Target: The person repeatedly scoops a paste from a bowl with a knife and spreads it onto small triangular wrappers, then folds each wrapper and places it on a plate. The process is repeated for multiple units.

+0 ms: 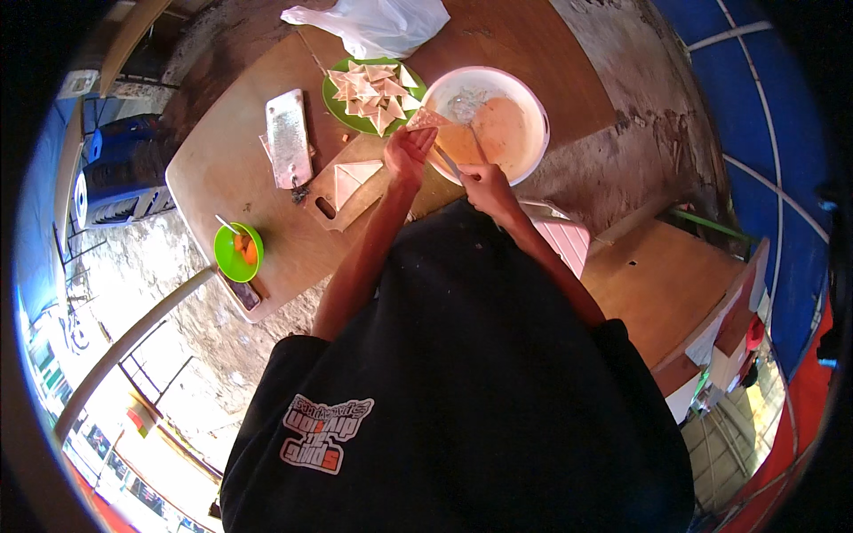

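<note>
The white basin [539, 120] is the landmark here, standing on the brown tabletop [235, 197] with orange-tinted filling [506, 133] inside and a pale, translucent mass [466, 104] on the far left of that filling. At the basin's left edge, the left hand [410, 157] is turned palm up, its grip holding a thin triangular-looking sheet [426, 119] at the fingers; how firmly they pinch it cannot be told. At the basin's near edge, the right hand [487, 186] has its grip closed around the handle end of a flat metal utensil [447, 161], which slants toward the left hand. Another slim handle [476, 140] stands in the basin, leaning on the filling. Just left of the basin, a green plate [332, 108] bears a heap of folded triangular pieces [370, 91]; beyond the basin to the left lies a crumpled white plastic bag [378, 27]. Nearer the person and left of the basin, a wooden board [340, 211] carries pale triangular sheets [354, 180]. Farther left of the basin lies a metal grater [289, 139], and well apart from the basin, toward the near left, a green bowl [227, 259] holds orange pieces [246, 249] and a spoon [227, 224].
</note>
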The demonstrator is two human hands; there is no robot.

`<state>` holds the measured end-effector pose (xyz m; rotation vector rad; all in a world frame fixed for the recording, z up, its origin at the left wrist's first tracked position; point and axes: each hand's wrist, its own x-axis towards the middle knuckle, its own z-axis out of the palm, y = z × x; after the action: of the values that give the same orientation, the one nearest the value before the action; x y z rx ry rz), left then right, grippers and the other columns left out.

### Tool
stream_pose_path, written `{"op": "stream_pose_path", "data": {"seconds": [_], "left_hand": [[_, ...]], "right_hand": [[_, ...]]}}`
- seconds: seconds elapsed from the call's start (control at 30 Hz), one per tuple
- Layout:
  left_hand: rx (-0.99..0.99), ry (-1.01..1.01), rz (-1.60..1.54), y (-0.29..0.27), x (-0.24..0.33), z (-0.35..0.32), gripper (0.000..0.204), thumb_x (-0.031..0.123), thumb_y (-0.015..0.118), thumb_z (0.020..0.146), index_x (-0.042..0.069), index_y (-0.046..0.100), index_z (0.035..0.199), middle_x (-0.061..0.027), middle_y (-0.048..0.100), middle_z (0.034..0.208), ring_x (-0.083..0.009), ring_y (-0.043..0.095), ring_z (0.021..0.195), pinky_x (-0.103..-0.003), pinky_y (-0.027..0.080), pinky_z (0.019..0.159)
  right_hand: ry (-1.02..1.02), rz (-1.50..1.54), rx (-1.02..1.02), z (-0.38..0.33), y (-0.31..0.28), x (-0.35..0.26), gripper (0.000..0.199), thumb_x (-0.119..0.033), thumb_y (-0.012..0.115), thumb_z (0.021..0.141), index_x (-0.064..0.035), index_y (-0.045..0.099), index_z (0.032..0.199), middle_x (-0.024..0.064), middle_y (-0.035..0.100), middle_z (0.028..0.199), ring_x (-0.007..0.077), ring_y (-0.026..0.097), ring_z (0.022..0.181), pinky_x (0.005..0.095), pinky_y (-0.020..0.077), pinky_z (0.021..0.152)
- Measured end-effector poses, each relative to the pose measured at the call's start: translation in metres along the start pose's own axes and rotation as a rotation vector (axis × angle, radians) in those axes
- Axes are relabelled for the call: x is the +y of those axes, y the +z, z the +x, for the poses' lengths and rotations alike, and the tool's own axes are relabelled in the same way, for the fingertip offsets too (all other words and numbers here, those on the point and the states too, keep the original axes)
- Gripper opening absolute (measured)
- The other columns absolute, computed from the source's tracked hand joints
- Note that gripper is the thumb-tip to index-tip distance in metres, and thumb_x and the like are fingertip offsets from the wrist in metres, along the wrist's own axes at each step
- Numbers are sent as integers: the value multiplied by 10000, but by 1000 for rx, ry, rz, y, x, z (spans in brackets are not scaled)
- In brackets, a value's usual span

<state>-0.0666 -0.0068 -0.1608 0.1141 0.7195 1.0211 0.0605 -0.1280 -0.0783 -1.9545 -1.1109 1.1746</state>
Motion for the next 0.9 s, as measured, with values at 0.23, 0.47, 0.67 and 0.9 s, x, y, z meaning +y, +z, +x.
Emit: {"op": "stream_pose_path", "data": {"seconds": [0.23,0.47,0.67,0.9], "left_hand": [[-66,2,-16,31,41,-16,329,190,353,979,-78,482,1120,-273,543,1255,-384,545,1175,-494,410,1069],[-288,45,81,92,74,-54,402,223,342,1007,-87,472,1227,-249,539,1280,-331,516,1225,-440,360,1108],[-317,92,113,122,89,-78,401,225,326,1017,-76,476,1237,-223,548,1280,-304,528,1217,-415,362,1105],[-346,137,76,129,89,-88,353,227,364,1011,-35,507,1199,-200,570,1252,-309,547,1179,-446,369,1090]], "right_hand": [[197,513,-22,-26,-39,-19,362,-142,578,940,39,557,1253,56,572,842,72,503,505,219,350,388],[-151,477,20,-31,-55,-80,300,-137,573,951,32,593,1198,75,636,863,70,520,551,209,406,464],[-393,157,115,-22,-55,-105,314,-42,538,937,-40,618,1241,101,647,912,155,587,758,277,480,720],[-658,-77,252,-13,-53,-116,321,-19,560,934,-42,621,1248,75,577,921,136,541,779,269,459,690]]}}
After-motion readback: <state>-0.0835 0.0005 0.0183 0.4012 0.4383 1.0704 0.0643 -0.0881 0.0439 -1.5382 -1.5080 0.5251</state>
